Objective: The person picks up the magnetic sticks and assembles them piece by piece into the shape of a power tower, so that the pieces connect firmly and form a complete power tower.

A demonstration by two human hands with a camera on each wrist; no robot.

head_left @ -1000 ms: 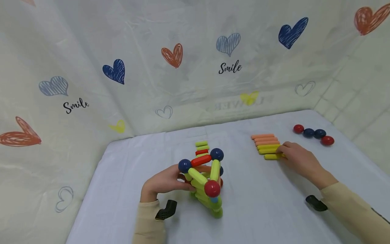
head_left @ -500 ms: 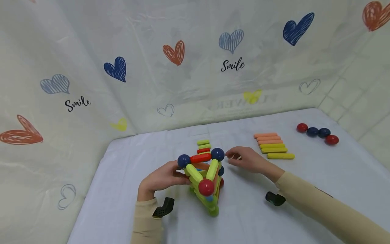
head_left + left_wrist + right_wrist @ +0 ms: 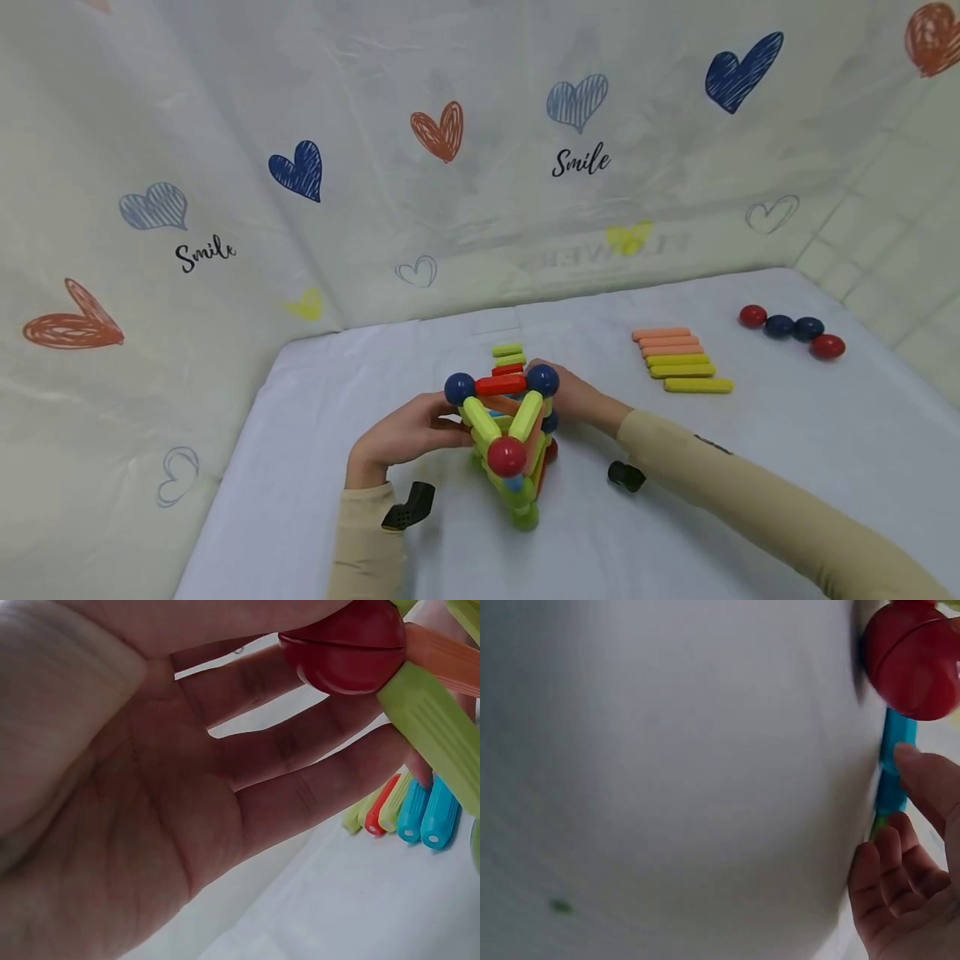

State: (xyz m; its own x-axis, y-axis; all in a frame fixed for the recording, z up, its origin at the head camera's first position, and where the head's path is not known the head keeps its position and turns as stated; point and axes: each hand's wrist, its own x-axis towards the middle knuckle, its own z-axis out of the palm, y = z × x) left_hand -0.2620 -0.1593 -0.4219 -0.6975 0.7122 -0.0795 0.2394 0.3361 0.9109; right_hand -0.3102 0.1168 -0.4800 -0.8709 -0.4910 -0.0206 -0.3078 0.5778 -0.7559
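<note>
A tower of magnetic sticks and balls (image 3: 482, 419) stands on the table in the head view, with blue and red balls at its top corners. My left hand (image 3: 411, 432) grips its left side. In the left wrist view the thumb and fingers lie around a red ball (image 3: 349, 652) joined to green and orange sticks. My right hand (image 3: 572, 394) is behind the tower, its fingertips hidden there in the head view. The right wrist view shows its thumb against a blue stick (image 3: 894, 735), with the fingers (image 3: 892, 870) apart from the thumb, beside the row of sticks.
Behind the tower lies a row of short sticks, with a red stick (image 3: 508, 369) and green sticks (image 3: 507, 349). Orange sticks (image 3: 663, 341) and yellow sticks (image 3: 697, 385) lie to the right. Red and blue balls (image 3: 780, 326) sit at the far right.
My right hand has left the yellow sticks and moved left to behind the tower. One yellow stick now lies slightly apart from its row. The left hand keeps holding the tower, which has turned slightly.
</note>
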